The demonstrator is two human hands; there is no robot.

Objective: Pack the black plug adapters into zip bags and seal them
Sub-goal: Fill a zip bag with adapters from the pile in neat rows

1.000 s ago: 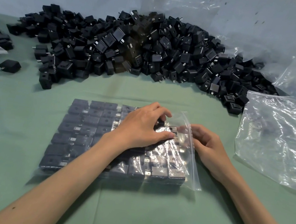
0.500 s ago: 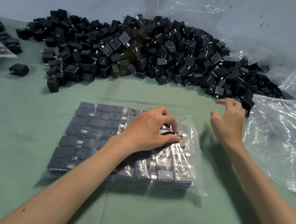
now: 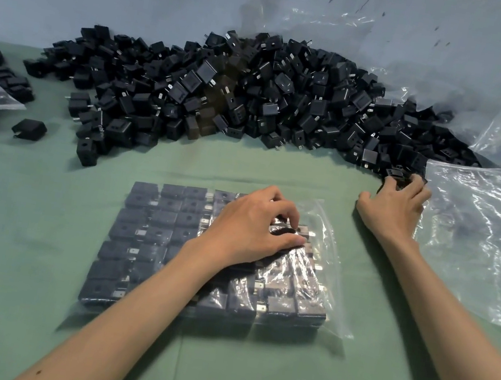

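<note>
The right hand (image 3: 394, 206) has left the mouth of the zip bag (image 3: 330, 235) for the pile (image 3: 241, 96), fingers curling over a loose adapter (image 3: 396, 174), while the left hand (image 3: 252, 229) still pinches a packed adapter (image 3: 285, 229) inside the unsealed bag on the desk (image 3: 40, 222); filling evidently continues.

Both bare forearms reached forward from the lower edge. The left hand (image 3: 250, 226) lay palm down, its fingers bent and its thumb closing on one black square plastic plug adapter (image 3: 281, 227). The right hand (image 3: 394, 206) was stretched farther out, thumb spread aside, fingers hooked over a second black adapter (image 3: 394, 174).
</note>
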